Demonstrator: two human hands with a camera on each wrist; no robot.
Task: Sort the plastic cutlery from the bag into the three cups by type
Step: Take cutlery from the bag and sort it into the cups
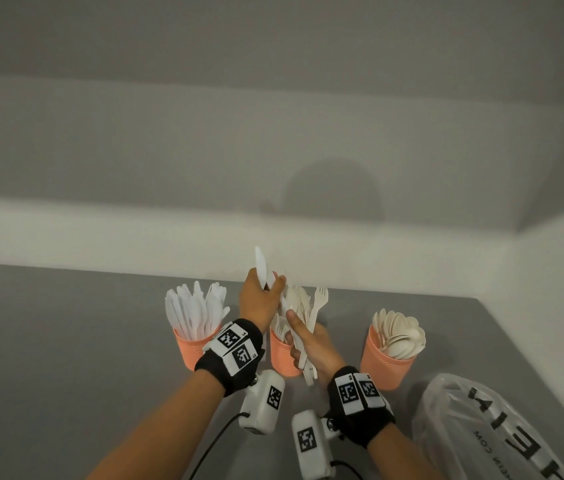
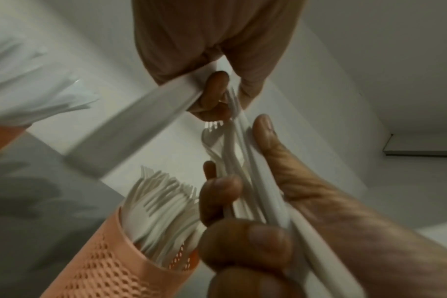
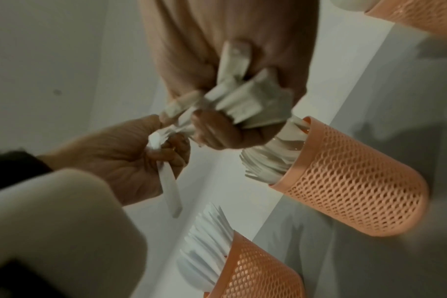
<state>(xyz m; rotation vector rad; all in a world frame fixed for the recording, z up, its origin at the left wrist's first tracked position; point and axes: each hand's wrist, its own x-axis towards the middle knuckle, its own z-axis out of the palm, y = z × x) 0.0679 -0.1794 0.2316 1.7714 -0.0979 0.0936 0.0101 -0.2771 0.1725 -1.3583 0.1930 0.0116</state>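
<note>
Grey tabletop (image 1: pixel 66 341) against a pale wall, three orange mesh cups in a row. Left cup (image 1: pixel 193 351) packed with white knives, middle cup (image 1: pixel 282 358) with forks, right cup (image 1: pixel 386 370) heaped with spoons. Translucent printed bag (image 1: pixel 481 434) lying at the near right edge. Both forearms raised over the middle cup, wrists banded in black straps with coded markers. Left hand (image 1: pixel 260 303) lifted highest, fingers curled round a single white knife (image 1: pixel 260 266), blade pointing up toward the wall. Right hand (image 1: pixel 311 344) just below and beside it, thumb and fingers clamped round a mixed bundle of cutlery (image 1: pixel 303 311), fork tines fanning upward, handle ends poking out under the palm. Fingertips of the two hands nearly touching at the bundle.
</note>
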